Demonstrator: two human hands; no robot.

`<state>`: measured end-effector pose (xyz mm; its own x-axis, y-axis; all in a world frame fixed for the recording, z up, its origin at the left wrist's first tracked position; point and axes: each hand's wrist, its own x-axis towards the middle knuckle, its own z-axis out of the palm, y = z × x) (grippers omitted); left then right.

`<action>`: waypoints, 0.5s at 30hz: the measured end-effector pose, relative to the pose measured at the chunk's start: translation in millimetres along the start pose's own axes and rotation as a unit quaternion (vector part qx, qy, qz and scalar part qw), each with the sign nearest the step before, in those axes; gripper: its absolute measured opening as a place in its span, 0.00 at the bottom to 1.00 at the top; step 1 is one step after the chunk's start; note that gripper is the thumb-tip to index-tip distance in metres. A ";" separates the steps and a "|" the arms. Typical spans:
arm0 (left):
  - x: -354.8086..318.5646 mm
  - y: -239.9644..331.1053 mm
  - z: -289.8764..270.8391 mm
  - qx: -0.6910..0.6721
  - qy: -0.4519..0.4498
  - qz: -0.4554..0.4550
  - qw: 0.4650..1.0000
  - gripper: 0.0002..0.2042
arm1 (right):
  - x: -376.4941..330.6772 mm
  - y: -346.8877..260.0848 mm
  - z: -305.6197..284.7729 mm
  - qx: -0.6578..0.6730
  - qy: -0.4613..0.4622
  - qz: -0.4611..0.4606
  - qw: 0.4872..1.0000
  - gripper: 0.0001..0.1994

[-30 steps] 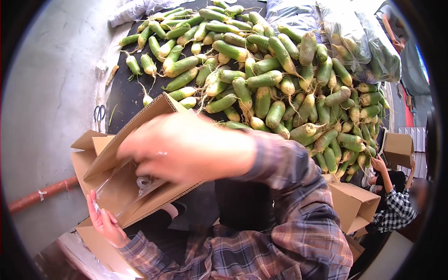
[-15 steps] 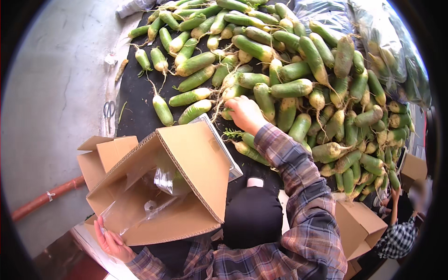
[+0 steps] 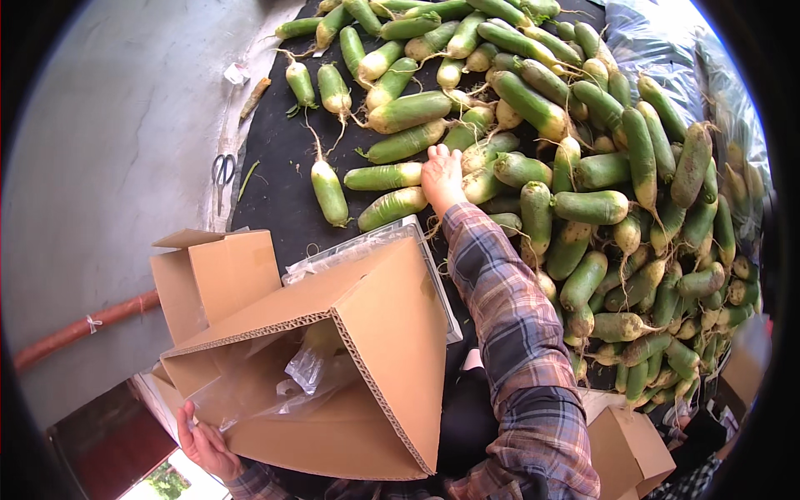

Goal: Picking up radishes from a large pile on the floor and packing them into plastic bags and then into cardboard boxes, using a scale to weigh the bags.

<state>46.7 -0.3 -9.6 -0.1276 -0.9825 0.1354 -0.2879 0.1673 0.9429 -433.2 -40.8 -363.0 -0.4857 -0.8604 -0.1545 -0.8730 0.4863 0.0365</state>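
Observation:
My right hand (image 3: pixel 443 177) is at the root end of a green radish (image 3: pixel 383 176), its fingers bent down over it; the fingertips are partly hidden. Just below that one lies another green radish (image 3: pixel 392 208). By the lower left corner of a tilted, open cardboard box (image 3: pixel 400 350), my left hand (image 3: pixel 204 442) pinches the edge of a clear plastic bag (image 3: pixel 250 400) that lines the box. Inside, the crumpled plastic shines, and a pale green shape shows faintly behind it.
A large heap of green radishes (image 3: pixel 592 208) covers the dark sheet (image 3: pixel 275 175). Scissors (image 3: pixel 222 179) lie at its left edge. Behind the box are a grey tray (image 3: pixel 450 308) and a smaller carton (image 3: pixel 233 275). More cartons (image 3: pixel 629 450) stand at lower right, near a person in checked clothing.
My view has shifted, so the heap appears farther right and lower. My right hand has moved leftward across the radishes to the one at the heap's left side. The left hand keeps the bag's edge.

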 end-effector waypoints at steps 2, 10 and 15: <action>-0.1 -1.9 -3.9 0.000 -0.004 0.004 1.000 0.19 | 0.6 4.4 -3.6 0.039 -0.017 0.016 0.999 0.09; -1.6 1.9 2.9 -0.001 -0.001 0.004 1.000 0.20 | -14.0 10.5 -69.6 0.121 0.002 -0.052 0.991 0.09; 2.6 6.4 10.6 0.005 -0.003 -0.021 1.000 0.22 | -36.1 17.0 -130.9 0.222 0.103 -0.086 0.966 0.10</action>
<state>34.4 -0.9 -6.5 -0.1219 -0.9880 0.0944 -0.3034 0.1276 0.9443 -436.2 -21.4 -227.6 -0.3739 -0.9239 0.0810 -0.8588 0.3119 -0.4064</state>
